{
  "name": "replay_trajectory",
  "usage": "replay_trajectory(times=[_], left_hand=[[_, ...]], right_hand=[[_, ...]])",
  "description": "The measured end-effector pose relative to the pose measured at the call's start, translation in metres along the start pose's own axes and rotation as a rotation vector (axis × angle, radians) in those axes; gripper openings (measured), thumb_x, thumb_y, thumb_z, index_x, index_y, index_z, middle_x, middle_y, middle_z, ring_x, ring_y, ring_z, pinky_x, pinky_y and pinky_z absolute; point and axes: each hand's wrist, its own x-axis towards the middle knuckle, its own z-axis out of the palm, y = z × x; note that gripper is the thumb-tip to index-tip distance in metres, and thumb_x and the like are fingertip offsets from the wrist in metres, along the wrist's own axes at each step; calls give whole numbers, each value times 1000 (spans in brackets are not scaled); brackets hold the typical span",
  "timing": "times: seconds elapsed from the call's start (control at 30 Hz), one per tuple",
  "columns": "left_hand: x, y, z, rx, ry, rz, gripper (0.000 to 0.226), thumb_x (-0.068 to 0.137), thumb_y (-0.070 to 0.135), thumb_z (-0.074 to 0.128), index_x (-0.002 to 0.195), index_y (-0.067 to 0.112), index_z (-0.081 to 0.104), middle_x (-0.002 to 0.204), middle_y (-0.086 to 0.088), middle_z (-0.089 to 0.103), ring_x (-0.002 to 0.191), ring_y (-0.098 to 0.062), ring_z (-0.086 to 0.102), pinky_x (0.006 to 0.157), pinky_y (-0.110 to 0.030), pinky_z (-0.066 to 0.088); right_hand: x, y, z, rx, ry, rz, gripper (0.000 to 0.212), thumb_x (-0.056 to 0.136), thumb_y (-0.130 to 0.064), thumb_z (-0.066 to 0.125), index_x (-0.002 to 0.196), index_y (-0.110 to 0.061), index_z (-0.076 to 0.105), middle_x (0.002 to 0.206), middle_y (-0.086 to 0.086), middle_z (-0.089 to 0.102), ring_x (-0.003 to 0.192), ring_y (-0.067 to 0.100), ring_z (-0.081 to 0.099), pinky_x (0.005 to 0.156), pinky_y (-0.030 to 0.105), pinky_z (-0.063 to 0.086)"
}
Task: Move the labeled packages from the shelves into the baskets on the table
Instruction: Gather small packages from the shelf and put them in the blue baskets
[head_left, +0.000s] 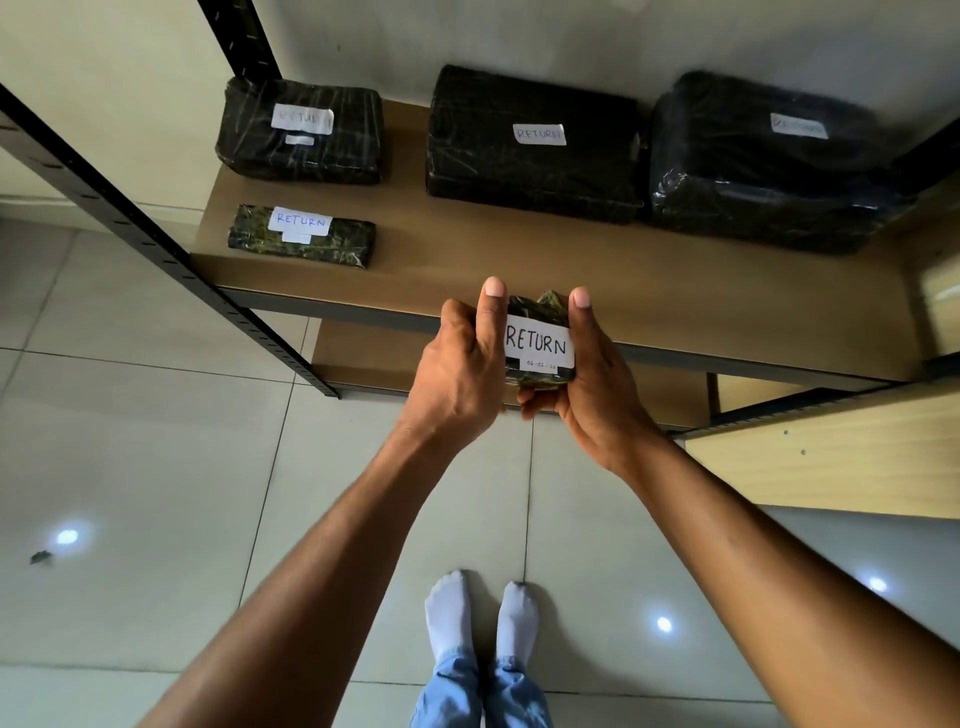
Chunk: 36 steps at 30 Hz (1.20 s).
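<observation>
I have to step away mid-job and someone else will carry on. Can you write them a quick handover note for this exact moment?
Left hand and right hand both grip one small package labelled RETURN, in front of the shelf.
On the shelf: back-left package, front-left package, middle package, right package, all labelled.
Done: this one is off the shelf. No baskets in view, so their contents are unknown.
Left: carry it to a basket, then move the other four.

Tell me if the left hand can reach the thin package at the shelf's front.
Likely yes: nothing blocks the thin package, but the left hand must first leave the held package to the right hand.
</observation>
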Motion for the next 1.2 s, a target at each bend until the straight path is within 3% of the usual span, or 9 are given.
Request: replay_trajectory(times=[0.1, 0.27, 0.43, 0.63, 0.73, 0.83, 0.9, 1.07, 1.2], left_hand=[[-12, 8, 0, 79, -14, 54, 63, 99, 61, 23, 117, 7, 50, 95, -10, 59, 84, -33, 68, 66, -52, 59], [-49, 33, -4, 188, -74, 6, 51, 106, 45, 26, 139, 10, 43, 109, -18, 61, 96, -41, 65, 81, -50, 57], [-90, 85, -6, 25, -315, -82, 54, 101, 56, 27, 114, 13, 58, 85, -9, 67, 60, -13, 64, 58, -38, 62], [-128, 145, 22, 139, -444, -87, 52, 103, 53, 34, 116, 11, 61, 103, -13, 71, 77, -25, 68, 80, -41, 56], [-141, 170, 58, 365, -458, 33, 39, 104, 45, 39, 107, 13, 62, 106, -13, 71, 92, -31, 70, 79, -36, 55], [-164, 199, 109, 532, -462, 201, 28, 102, 43, 42, 99, 22, 61, 99, -5, 69, 99, -29, 68, 90, -42, 54], [-189, 220, 152, 643, -463, 326, 34, 101, 44, 43, 108, 18, 63, 103, 1, 66, 101, -22, 65, 94, -43, 52], [-247, 262, 267, 778, -546, 582, 46, 95, 58, 41, 108, 21, 65, 107, -3, 74, 87, -21, 71, 74, -40, 59], [-286, 287, 353, 814, -608, 674, 60, 85, 71, 29, 107, 27, 65, 108, 2, 72, 94, -20, 69, 81, -41, 58]], right_hand=[[-13, -8, -4, -2, 12, 45, 57, 102, -57, 27, 121, -16, 62, 86, 12, 71, 70, 27, 67, 59, 37, 59], [-59, -38, -9, -8, -43, 133, 56, 99, -61, 32, 128, -21, 60, 105, 23, 70, 86, 35, 70, 75, 48, 62], [-122, -85, -30, -117, 53, 96, 43, 98, -53, 45, 128, -24, 53, 107, 19, 66, 92, 40, 71, 73, 47, 63], [-201, -131, -104, -232, 233, 78, 32, 100, -50, 49, 121, -26, 51, 101, 11, 64, 75, 27, 72, 76, 54, 62], [-246, -148, -158, -255, 359, 74, 37, 100, -51, 49, 122, -22, 51, 98, 14, 67, 72, 29, 71, 77, 54, 62], [-297, -158, -212, -211, 486, 49, 37, 100, -50, 49, 118, -19, 51, 90, 19, 68, 68, 32, 67, 75, 51, 59], [-335, -161, -251, -170, 563, 9, 32, 100, -50, 50, 114, -22, 53, 88, 20, 68, 67, 32, 66, 73, 49, 58], [-431, -164, -341, -105, 637, -68, 33, 101, -47, 49, 118, -19, 52, 92, 21, 71, 63, 27, 66, 52, 28, 54], [-493, -160, -413, -85, 698, -124, 31, 100, -48, 51, 115, -21, 53, 88, 18, 71, 63, 28, 66, 56, 32, 56]])
